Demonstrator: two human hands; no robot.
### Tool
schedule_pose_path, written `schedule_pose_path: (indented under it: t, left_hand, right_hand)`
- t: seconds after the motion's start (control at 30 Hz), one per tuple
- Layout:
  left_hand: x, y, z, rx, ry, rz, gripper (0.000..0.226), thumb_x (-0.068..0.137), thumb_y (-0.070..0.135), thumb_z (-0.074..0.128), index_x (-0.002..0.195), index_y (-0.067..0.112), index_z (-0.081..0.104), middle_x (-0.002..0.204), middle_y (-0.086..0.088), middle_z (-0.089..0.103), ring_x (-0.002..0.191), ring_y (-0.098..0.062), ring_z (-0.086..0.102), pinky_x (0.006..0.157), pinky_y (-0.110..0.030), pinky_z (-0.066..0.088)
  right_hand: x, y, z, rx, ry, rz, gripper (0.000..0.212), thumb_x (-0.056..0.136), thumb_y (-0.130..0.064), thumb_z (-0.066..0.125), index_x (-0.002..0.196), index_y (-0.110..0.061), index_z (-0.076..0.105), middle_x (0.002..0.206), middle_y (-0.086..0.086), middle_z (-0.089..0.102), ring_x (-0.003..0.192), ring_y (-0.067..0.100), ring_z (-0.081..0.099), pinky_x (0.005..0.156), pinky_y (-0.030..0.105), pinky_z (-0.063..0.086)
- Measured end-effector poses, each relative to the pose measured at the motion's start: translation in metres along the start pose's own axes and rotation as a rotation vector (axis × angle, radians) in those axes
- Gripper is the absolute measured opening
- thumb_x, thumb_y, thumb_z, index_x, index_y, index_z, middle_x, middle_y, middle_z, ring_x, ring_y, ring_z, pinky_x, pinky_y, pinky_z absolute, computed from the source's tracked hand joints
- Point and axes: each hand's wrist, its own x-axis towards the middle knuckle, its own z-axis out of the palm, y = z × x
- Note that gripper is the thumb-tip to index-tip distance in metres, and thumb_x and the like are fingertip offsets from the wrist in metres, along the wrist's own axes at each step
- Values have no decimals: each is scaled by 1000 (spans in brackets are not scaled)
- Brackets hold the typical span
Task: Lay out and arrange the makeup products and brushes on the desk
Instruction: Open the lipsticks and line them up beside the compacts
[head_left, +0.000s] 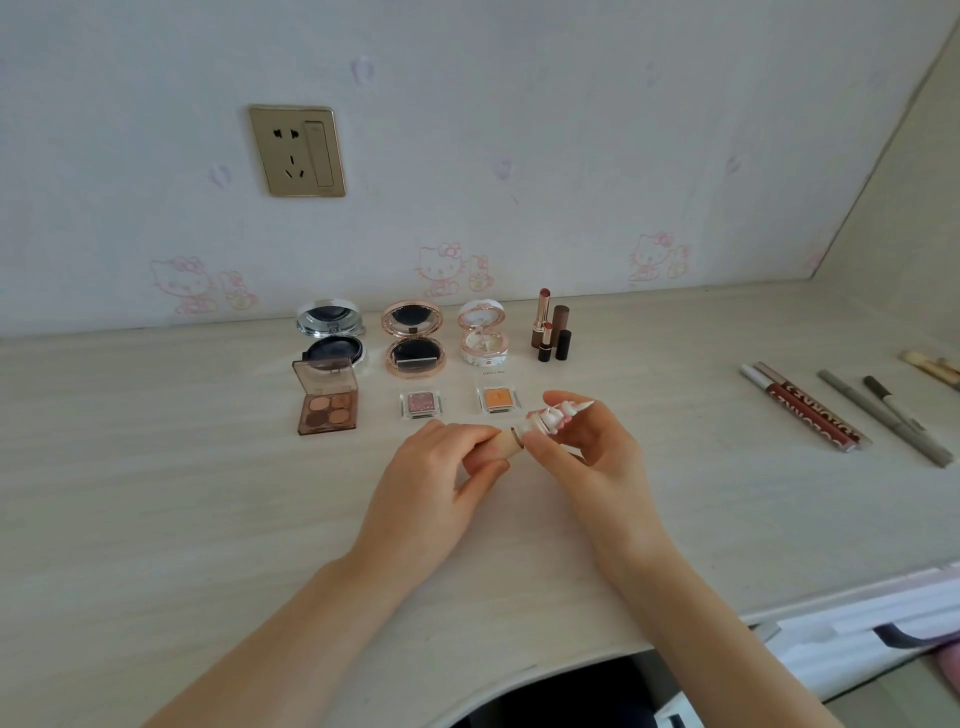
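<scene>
Head view: my left hand curls round the smooth beige barrel of a stick. My right hand pinches its cap, white, moulded and bumpy. Both are over the middle of the desk, a pale wood-grain top, just in front of the laid-out rows. By my reading I am opening the stick for display. The next move calls for a steady pull or twist, then standing it by the lipsticks, upright near the back edge. Three round glossy compacts lie open along that edge, with a brown palette and two square clear pans before them. Glosses, slim pencils and brushes wait toward the right edge.
</scene>
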Motion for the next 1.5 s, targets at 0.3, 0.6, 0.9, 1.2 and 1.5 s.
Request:
schedule_pose_path:
  t: [0.3,0.6,0.9,1.2,1.5]
  left_hand:
    - [0,0,0,2,11,6,22,81,25,72,101,17,67,82,20,54,79,-13,55,73,-23,41]
    - [-1,1,1,5,-4,24,22,81,29,67,101,18,67,84,12,63,79,-13,57,74,-25,43]
    - [0,-1,1,-4,10,-2,23,79,22,75,101,16,68,88,11,65,82,-14,59,75,-24,42]
    - [-1,-1,1,-4,4,-2,23,79,24,74,100,18,67,86,11,65,82,-13,57,75,-23,42]
    - [-1,1,1,10,11,9,25,78,29,68,100,17,68,84,11,64,81,-13,56,74,-24,41]
  right_hand:
    - [0,-1,-1,82,-29,-5,35,79,-4,73,107,-20,59,91,4,72,79,14,63,75,25,53]
    - [1,2,2,-26,1,-4,36,74,-13,79,104,-25,63,94,4,69,87,14,66,77,24,54]
    - [1,2,0,7,-32,-15,36,77,-12,77,105,-30,62,100,-2,68,92,12,64,78,25,53]
    - [0,0,-1,70,-37,-6,34,80,-1,71,104,-23,63,95,-5,70,95,10,65,78,21,51]
    - [1,1,0,51,-2,43,25,80,-10,73,102,-20,65,92,3,70,91,15,67,85,35,53]
